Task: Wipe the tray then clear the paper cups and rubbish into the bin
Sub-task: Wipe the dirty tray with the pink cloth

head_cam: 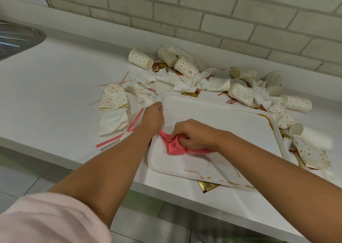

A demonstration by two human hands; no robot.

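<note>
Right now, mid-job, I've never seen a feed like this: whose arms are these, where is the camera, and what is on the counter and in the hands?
No machine: these are a person's two bare arms, filmed by one camera on their head, looking down. The left hand grips the rim of the white tray. The right hand holds a crumpled pink cloth on the tray. Brown sauce smears line its near edge. Around it on the counter lie spotted paper cups, napkins and striped straws.
</note>
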